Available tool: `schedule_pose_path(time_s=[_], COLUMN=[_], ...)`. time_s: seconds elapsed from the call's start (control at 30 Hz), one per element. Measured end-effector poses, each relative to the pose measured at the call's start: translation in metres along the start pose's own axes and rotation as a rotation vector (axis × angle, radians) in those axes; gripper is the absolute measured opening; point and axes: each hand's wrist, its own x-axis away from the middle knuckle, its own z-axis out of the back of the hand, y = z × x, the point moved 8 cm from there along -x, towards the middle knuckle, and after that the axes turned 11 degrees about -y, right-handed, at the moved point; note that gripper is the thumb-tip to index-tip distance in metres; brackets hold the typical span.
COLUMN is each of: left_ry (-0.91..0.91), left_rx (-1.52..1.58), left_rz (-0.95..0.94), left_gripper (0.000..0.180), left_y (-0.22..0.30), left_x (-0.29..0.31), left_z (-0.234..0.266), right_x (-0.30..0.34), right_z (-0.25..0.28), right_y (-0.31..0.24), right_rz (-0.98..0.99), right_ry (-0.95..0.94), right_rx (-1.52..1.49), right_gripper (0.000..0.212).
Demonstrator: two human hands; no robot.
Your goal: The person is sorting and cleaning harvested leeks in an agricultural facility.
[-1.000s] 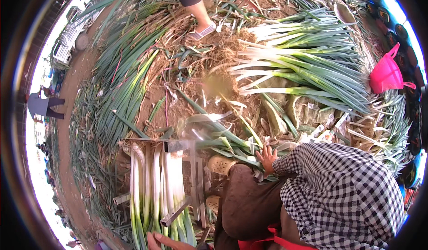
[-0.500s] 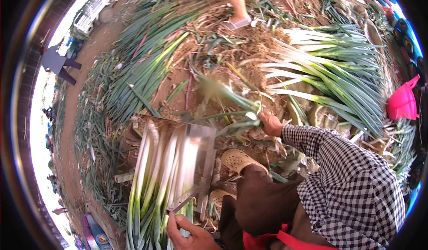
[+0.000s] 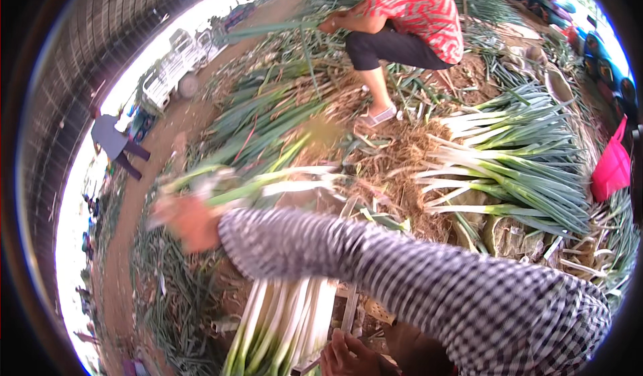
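My right hand [image 3: 189,222], smeared by motion, is at the left with its checked sleeve stretched across the view. It appears closed on the leafy part of a long green onion [image 3: 261,188], whose white stalk points right. Below the sleeve, a row of thick green onions [image 3: 281,322] lies with white stalks towards the far side. Beside that row, at the lower edge, my left hand [image 3: 348,356] has its fingers curled together. A narrow metal strip [image 3: 305,368] shows at its fingertips; the grip itself is partly hidden.
Across from me a person [image 3: 415,21] squats, holding green leaves. A pile of green onions [image 3: 516,155] lies at the right near a pink bucket [image 3: 611,168]. Leafy onions [image 3: 268,121] cover the ground ahead. Farther left are a white cart [image 3: 167,74] and a standing person [image 3: 117,138].
My right hand has swept from the middle to the left, and its sleeve now covers part of the onion row. The view has tilted up, bringing more of the squatting person into sight.
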Motion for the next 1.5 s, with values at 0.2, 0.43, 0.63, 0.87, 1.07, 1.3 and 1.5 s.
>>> schedule_pose_path(time_s=[0.2,0.43,0.63,0.87,1.07,1.3,1.5], left_ry=[0.267,0.222,-0.123,0.337,0.164,0.237,0.127], left_rx=[0.060,0.611,0.677,1.731,1.854,1.843,1.870], left_rz=[0.169,0.377,0.501,0.064,0.230,0.277,0.291], left_gripper=[0.027,0.023,0.048,0.035,0.032,0.027,0.026], left_y=[-0.002,0.016,0.024,0.224,0.288,0.280,0.302], left_x=[0.001,-0.031,-0.065,-0.169,-0.212,-0.232,-0.239], left_z=[-0.022,0.027,-0.003,0.148,0.102,0.095,0.098], right_x=[0.073,0.652,0.939,0.963,0.871,0.818,0.596], right_z=[0.065,0.053,0.217,0.248,0.219,0.097,0.015], right_y=[-0.098,0.016,-0.074,-0.040,0.069,0.082,0.052], right_rz=[0.003,-0.832,-1.579,-1.738,-1.546,-1.957,-0.707], right_ry=[0.038,-1.084,-0.998,-0.730,-0.723,-0.340,-0.253], right_rx=[-0.389,0.045,-0.031,0.080,0.039,0.305,-0.525], right_gripper=[0.020,0.016,0.035,0.036,0.029,0.023,0.031])
